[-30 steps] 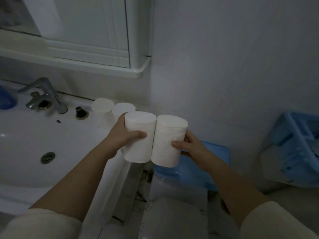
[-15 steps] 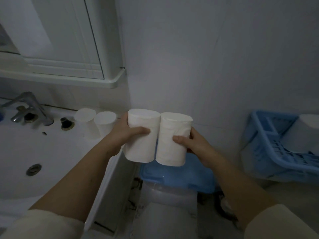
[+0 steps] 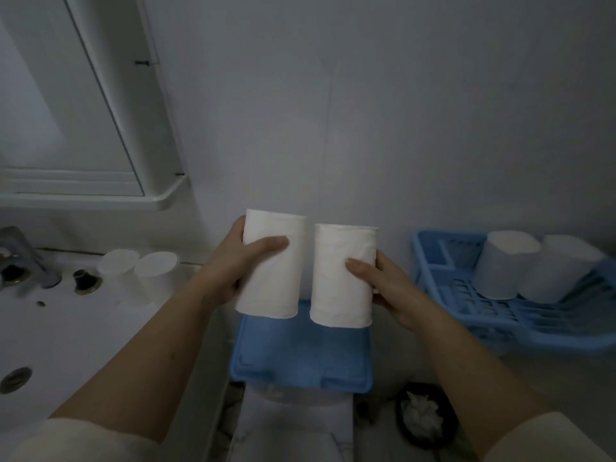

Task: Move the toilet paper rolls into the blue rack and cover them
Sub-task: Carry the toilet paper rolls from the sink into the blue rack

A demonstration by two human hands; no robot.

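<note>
I see a dim bathroom with a plain white wall (image 3: 366,111) ahead, a white mirror cabinet (image 3: 100,128) mounted upper left, and below it a white sink (image 3: 50,328) with a metal faucet (image 3: 20,255)

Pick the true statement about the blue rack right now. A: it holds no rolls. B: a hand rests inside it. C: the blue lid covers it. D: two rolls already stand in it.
D: two white rolls stand in the blue rack, while the left hand and right hand each hold another roll away from it.
</note>
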